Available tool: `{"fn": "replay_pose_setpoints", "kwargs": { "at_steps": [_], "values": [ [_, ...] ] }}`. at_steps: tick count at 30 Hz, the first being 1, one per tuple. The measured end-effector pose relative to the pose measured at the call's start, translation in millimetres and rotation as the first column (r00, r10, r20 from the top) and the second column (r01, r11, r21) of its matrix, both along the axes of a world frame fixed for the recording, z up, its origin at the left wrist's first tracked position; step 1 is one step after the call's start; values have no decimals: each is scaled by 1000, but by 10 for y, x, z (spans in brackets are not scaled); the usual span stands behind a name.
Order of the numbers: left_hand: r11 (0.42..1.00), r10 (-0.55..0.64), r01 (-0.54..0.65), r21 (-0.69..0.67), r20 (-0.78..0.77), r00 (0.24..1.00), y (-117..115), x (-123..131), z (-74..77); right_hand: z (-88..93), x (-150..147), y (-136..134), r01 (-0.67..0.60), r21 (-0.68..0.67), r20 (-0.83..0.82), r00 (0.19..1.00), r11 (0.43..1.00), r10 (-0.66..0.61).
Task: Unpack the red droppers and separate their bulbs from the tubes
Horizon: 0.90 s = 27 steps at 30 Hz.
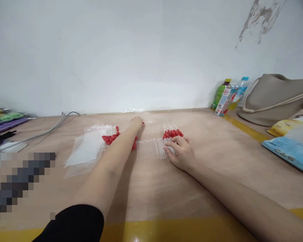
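My left hand [136, 123] reaches to the far middle of the table, its fingers closed at the red bulb of a thin clear dropper [143, 123]; the grip itself is partly hidden. A row of clear narrow tubes [150, 149] lies side by side in front of me. Over the row's right end is my right hand [181, 153], thumb and forefinger apart, touching or just above the tubes. Beyond it lies a bunch of red-bulbed droppers [173, 133], stems pointing away. More red bulbs [111, 138] lie in a loose pile, partly behind my left forearm.
Clear plastic bags [87, 149] are stacked left of the pile. A grey cable [50, 129] crosses the left side. At the right stand bottles [223, 101], a grey bag [272, 97] and a blue packet [287, 153]. A wall closes off the back.
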State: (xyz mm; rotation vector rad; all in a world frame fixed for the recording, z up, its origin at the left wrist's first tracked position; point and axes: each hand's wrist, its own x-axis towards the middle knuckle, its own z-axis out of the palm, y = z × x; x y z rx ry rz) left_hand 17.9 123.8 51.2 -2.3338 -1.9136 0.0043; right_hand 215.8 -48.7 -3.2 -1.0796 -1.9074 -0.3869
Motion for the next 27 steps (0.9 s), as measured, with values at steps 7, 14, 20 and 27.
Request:
{"fn": "replay_pose_setpoints", "kwargs": {
  "at_steps": [7, 14, 20, 27],
  "values": [
    [953, -169, 152, 261, 43, 985, -711, -250, 174, 34, 8, -18, 16, 16, 0, 1000, 1000, -16],
    [735, -578, 437, 518, 142, 804, -1812, -456, -169, 90, -51, -81, -116, 69, 175, 979, 991, 102],
    [647, -674, 421, 636, 218, 706, -1911, -388, -445, 44, -92, -105, -256, 33, 267, 934, 966, 238],
    [653, -706, 492, 576, 229, 670, -1865, -324, -443, 30, -121, -101, -295, 9, 241, 928, 955, 285]
  ]
}}
